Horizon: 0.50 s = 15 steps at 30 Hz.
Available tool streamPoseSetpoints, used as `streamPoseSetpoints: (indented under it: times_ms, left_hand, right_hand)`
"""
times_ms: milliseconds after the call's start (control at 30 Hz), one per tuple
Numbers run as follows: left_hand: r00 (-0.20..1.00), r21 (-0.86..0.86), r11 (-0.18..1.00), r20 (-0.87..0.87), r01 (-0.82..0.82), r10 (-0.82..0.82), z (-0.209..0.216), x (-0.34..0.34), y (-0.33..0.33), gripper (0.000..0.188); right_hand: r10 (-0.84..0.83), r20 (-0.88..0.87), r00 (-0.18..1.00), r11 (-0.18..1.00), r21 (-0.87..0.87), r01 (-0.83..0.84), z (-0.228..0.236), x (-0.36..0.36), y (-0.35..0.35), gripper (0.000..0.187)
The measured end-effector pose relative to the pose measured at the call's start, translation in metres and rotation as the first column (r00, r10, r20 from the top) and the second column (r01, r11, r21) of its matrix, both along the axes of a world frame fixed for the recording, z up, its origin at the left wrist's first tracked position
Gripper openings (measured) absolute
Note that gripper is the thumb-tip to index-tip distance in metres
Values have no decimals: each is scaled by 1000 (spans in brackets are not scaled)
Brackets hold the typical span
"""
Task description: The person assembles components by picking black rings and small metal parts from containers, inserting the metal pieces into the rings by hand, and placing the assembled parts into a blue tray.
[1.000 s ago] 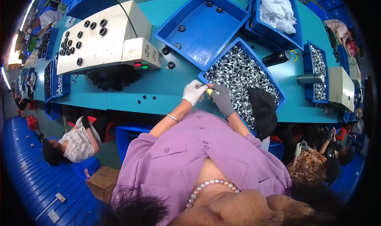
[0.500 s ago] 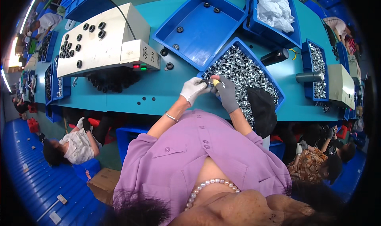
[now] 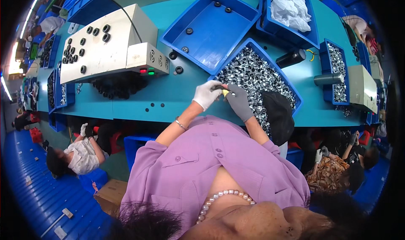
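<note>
Left hand [image 3: 206, 95]: fingers clamped on a dark ring [image 3: 219, 87] over the table [image 3: 181, 105]. Right hand [image 3: 239, 103]: fingers against it, presumably steadying; closure cannot be told. Beyond, a parts bin [image 3: 298, 106] sits close, apparently for reach; farther, a blue tray [image 3: 211, 29] holds loose rings [image 3: 189, 31].

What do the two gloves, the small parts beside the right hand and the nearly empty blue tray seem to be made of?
White glove and grey glove: probably fabric, matte, since they fit closely and show no shine; perhaps coated.
Small parts: likely polished metal, from the bright silvery glints; plated plastic remains possible.
Blue tray: probably moulded plastic, semi-gloss, with even colour and soft reflections.
</note>
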<state>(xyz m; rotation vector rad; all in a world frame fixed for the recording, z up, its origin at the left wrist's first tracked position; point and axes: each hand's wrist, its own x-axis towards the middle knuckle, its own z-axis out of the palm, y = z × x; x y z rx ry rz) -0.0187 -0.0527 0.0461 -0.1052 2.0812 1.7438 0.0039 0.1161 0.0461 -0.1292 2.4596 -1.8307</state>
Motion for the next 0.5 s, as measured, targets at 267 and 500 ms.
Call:
streamPoseSetpoints:
  times_ms: [267, 500]
  left_hand:
    - [890, 502, 772, 420, -389, 176, -12, 13, 8, 23]
    - [970, 257, 949, 205, -181, 130, -6, 11, 8, 19]
  right_hand:
    - [-8, 427, 904, 894, -402, 198, -4, 11, -2, 32]
    - [-55, 433, 900, 942, -275, 190, 12, 10, -4, 28]
